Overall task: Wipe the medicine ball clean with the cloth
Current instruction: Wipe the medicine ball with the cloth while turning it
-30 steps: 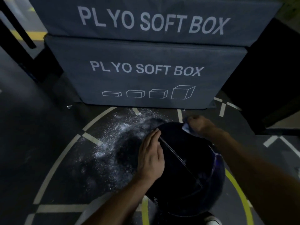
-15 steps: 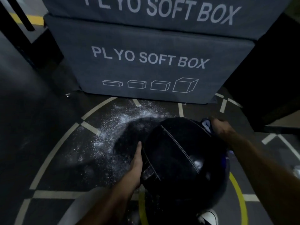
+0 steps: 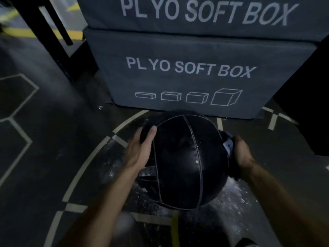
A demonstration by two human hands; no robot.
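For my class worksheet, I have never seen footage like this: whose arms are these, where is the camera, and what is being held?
The camera sits on a person's head, looking forward and down at their own arms. There is no machine. The left hand rests with straight fingers on a black medicine ball. The right hand presses a cloth against the ball's other side. White powder is scattered on the dark floor. Behind stand two stacked soft boxes.

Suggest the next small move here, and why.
Probably sweep the cloth under the right hand across the medicine ball toward its middle: pale specks show there, and the left hand braces the opposite side.
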